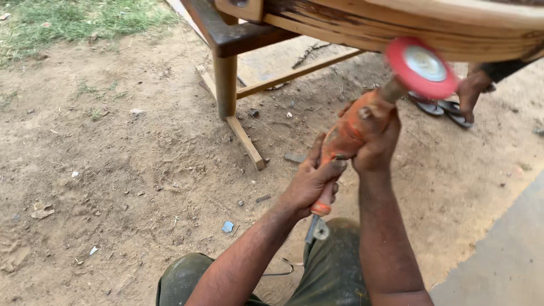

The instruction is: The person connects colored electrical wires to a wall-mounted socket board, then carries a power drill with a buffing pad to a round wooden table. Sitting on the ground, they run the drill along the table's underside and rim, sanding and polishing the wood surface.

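**Grinding at the underside of a wooden frame**

An orange handheld angle grinder [345, 136] is gripped by both hands. The left hand [311, 184] is wrapped shut round the rear handle, and the right hand [377, 139] is closed over the body nearer the head. The round red flap disc [422, 68] is held up just beside the lower edge of the pale curved wooden furniture frame [396, 28]. A dark wooden leg [225, 82] stands on the bare sandy ground [113, 170]. Another person's foot in a sandal [470, 93] is seen beyond the disc.
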